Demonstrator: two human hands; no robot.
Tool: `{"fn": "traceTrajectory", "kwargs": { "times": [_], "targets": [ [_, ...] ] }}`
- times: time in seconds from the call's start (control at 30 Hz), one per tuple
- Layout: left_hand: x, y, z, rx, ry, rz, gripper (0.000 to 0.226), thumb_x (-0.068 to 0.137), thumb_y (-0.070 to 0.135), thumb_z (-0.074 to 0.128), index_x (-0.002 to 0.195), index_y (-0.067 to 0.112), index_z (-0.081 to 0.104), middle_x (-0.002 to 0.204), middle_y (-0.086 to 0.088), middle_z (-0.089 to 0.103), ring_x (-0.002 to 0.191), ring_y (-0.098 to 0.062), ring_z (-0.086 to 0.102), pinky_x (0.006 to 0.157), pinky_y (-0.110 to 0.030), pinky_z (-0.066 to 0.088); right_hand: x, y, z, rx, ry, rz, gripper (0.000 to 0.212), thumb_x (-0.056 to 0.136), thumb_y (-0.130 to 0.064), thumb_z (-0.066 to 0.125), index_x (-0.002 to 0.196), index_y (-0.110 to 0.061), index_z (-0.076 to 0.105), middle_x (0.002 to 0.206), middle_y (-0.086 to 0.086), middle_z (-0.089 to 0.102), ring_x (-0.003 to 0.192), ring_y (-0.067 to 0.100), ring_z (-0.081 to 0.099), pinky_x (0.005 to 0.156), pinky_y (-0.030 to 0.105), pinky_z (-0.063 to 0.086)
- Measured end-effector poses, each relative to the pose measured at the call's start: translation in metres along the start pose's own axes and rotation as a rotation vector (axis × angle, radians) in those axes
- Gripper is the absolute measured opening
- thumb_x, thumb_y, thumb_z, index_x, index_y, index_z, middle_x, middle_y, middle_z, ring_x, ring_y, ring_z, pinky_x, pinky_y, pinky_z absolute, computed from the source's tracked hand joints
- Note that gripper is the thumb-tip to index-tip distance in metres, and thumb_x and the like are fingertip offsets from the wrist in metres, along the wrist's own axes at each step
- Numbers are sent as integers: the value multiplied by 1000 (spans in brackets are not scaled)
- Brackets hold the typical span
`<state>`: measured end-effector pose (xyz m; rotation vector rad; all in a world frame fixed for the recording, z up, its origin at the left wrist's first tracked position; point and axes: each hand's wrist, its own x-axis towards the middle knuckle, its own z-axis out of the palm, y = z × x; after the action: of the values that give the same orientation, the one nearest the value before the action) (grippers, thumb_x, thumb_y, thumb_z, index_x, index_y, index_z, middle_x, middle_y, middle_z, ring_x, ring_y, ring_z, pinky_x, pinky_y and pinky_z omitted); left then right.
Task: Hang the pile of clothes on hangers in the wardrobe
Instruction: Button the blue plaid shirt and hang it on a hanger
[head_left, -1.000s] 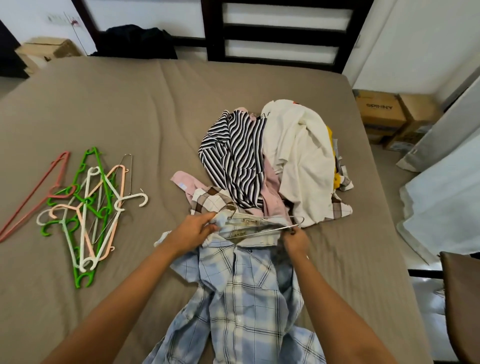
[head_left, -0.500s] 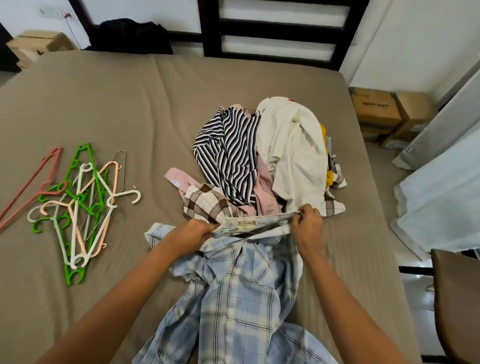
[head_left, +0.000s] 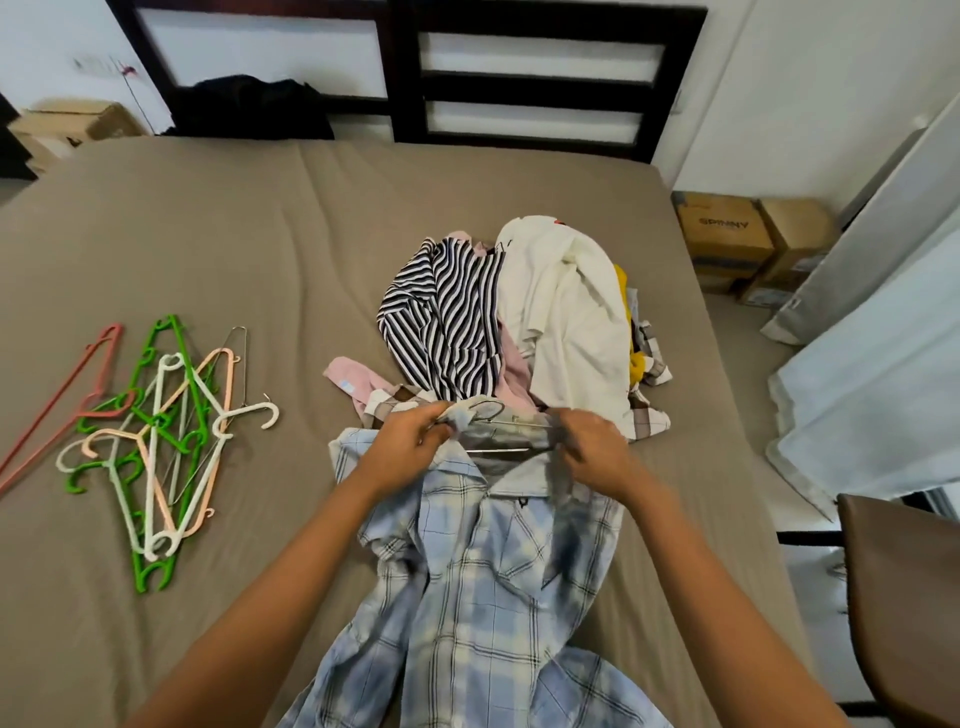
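A light blue plaid shirt (head_left: 483, 597) lies front-up on the bed, collar toward the clothes pile. A thin metal wire hanger (head_left: 506, 425) sits inside its collar, hook poking out at the top. My left hand (head_left: 410, 441) pinches the left side of the collar. My right hand (head_left: 592, 447) grips the right side of the collar over the hanger's end. Just beyond lies the pile of clothes (head_left: 519, 322): a black-and-white striped top, a cream garment, pink, yellow and checked pieces.
Several plastic hangers (head_left: 156, 441) in green, white, peach and pink lie tangled on the left of the brown bed (head_left: 260, 234). Cardboard boxes (head_left: 737, 239) stand on the floor to the right, near a curtain. A brown chair (head_left: 909, 597) is at the lower right.
Both hands shifted along the collar and the shirt's collar now sits pulled up around the wire hanger. The camera tilted, so the bed's contents moved slightly in view.
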<state>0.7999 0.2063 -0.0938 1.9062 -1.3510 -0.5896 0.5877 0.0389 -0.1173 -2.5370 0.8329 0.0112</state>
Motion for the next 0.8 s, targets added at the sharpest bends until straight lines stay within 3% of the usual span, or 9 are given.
{"fn": "traceTrajectory", "kwargs": {
  "times": [0.07,0.17,0.27,0.37,0.43,0.53,0.6,0.7,0.8],
  "targets": [
    [-1,9,-2,-40,46,12,17,92,7,54,106,12,64,83,8,64,73,6,55,65,-9,38,-1,-3,-12,12,7,28,29,90,-16,49,118,-18,55,113,5,65,100,27,60,78,36,49],
    [-5,19,-6,-77,70,32,26,87,29,53,102,11,65,89,-1,64,80,-8,57,72,-25,43,-13,-13,-28,9,277,25,22,88,-10,51,107,-15,61,99,6,70,88,31,64,67,38,51],
    [-6,30,-15,-42,104,24,48,77,51,50,95,10,67,116,-4,58,104,-13,53,88,-28,42,-24,-26,-42,39,509,-57,23,77,-4,53,94,-9,67,82,9,72,74,31,67,61,38,52],
    [-7,49,-37,-201,290,19,35,81,48,61,75,15,69,106,1,63,95,-6,59,78,-15,47,-35,-36,-62,61,630,-115,24,72,0,54,89,-8,69,76,7,71,69,28,67,63,37,54],
    [-8,58,-49,-189,302,50,38,81,45,65,70,9,66,93,8,65,86,0,62,70,-12,48,-45,-40,-78,93,701,-116,24,72,4,57,90,-7,70,78,8,72,72,22,66,70,29,49],
    [-12,81,-63,-122,57,22,46,79,58,60,102,19,59,97,11,65,88,3,62,74,-11,49,-57,-47,-100,135,761,-115,28,68,14,68,89,-5,72,81,8,73,74,22,67,71,20,43],
    [-12,94,-68,20,-70,45,40,87,48,55,117,22,55,98,8,65,84,2,59,71,-13,46,-63,-53,-113,228,787,-82,28,67,13,71,88,-6,73,84,7,73,77,23,67,74,22,47],
    [-16,111,-68,134,-71,98,20,96,22,51,108,14,65,88,4,66,70,-1,55,64,-15,39,-74,-67,-125,380,852,47,25,67,6,75,87,-10,75,87,2,70,89,21,63,82,24,48],
    [-25,124,-60,138,53,62,19,95,9,50,101,6,68,79,2,63,61,-4,50,55,-9,34,-88,-85,-121,151,1020,151,20,71,-3,76,88,-13,74,86,2,71,84,25,56,77,30,42]
  ]
}}
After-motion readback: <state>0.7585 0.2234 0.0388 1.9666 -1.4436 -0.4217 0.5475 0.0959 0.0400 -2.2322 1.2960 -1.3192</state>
